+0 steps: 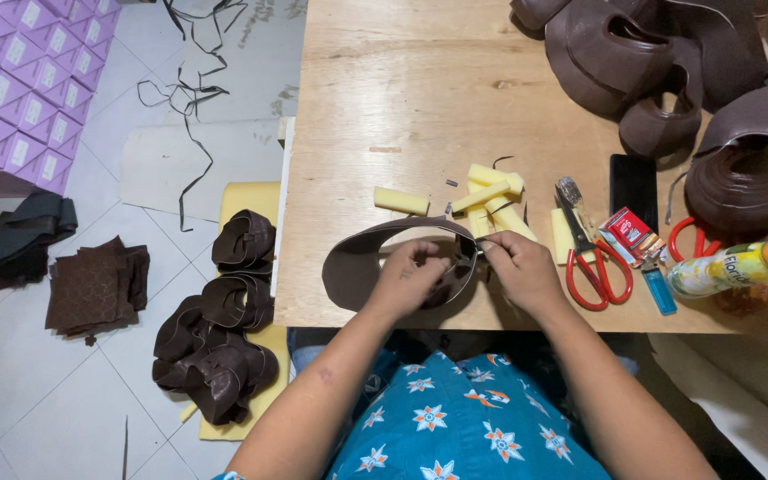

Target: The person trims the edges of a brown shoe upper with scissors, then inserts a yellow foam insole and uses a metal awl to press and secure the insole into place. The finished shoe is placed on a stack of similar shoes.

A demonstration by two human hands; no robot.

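Pinching a curved brown leather strip — left hand, right hand both closed on it.

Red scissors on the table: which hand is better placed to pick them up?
Probably the right hand. The red scissors lie just beside it on the table, with no obstacle between. The left hand sits farther away, gripping the brown strip, and would need to cross over.
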